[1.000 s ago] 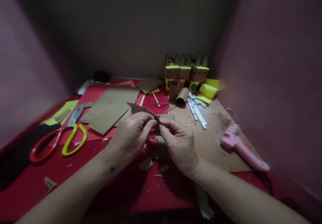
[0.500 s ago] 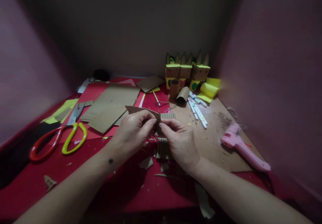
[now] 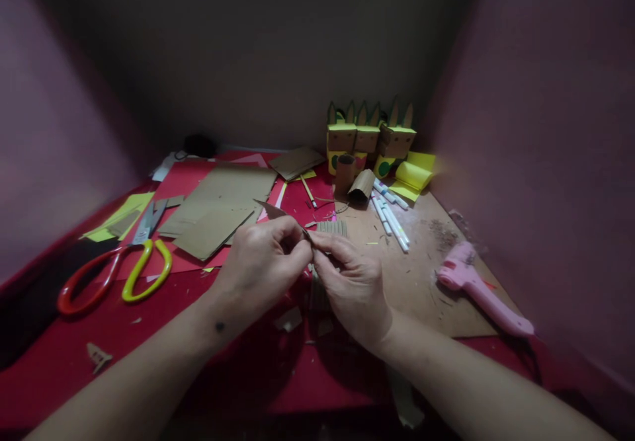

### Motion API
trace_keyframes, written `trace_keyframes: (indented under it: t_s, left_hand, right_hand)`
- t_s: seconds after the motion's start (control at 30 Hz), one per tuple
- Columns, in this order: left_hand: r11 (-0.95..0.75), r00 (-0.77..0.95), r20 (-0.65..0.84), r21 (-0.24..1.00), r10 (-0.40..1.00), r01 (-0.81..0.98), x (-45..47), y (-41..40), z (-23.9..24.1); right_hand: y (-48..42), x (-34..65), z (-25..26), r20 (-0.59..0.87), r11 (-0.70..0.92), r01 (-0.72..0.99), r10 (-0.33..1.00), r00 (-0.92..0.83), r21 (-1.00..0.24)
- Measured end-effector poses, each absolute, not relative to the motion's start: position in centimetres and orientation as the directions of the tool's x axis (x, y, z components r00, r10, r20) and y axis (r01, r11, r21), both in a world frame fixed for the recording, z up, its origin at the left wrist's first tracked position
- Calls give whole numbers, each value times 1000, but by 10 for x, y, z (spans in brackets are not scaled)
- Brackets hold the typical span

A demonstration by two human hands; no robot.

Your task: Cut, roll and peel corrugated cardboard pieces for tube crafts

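My left hand [image 3: 262,266] and my right hand [image 3: 350,282] meet above the red table [image 3: 74,355], both pinching a small pointed piece of brown cardboard [image 3: 274,211]. Its tip sticks up and to the left above my left fingers. The fingers of both hands are curled tight on the piece where the thumbs touch. Under my hands lie strips of corrugated cardboard [image 3: 331,227] and small offcuts [image 3: 289,320].
Orange-and-yellow scissors [image 3: 116,272] lie at the left beside flat cardboard sheets [image 3: 218,206]. A pink glue gun [image 3: 479,289] rests on a brown board [image 3: 421,276] at the right. At the back stand yellow-and-brown paper boxes [image 3: 370,140], cardboard rolls [image 3: 353,180] and white markers [image 3: 391,216].
The cardboard piece has tilted and been drawn in between my fingers, so less of it shows. My hands have closed slightly together.
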State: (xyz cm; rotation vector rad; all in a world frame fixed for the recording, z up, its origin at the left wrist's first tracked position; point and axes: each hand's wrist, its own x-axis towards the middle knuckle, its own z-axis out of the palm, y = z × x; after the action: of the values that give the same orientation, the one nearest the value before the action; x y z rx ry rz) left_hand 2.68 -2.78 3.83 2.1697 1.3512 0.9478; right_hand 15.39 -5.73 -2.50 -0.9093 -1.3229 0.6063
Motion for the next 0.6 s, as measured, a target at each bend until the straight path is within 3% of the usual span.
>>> trace_keyframes:
  t_s: [0.13, 0.27, 0.4, 0.6]
  left_hand:
    - [-373, 214, 305, 774, 928, 511, 27, -30, 34]
    - [-333, 208, 265, 828, 942, 451, 23, -24, 31]
    - [-343, 218, 268, 806, 938, 482, 15, -13, 35]
    - [-285, 125, 256, 838, 958, 466, -1, -5, 44]
  right_hand:
    - [-61, 151, -20, 483, 480, 64, 853, 199, -875]
    - [-58, 151, -12, 190, 229, -200, 962, 195, -953]
    - [-51, 154, -9, 10, 75, -435, 988, 151, -897]
    - [-41, 157, -16, -75, 27, -591, 986, 146, -806]
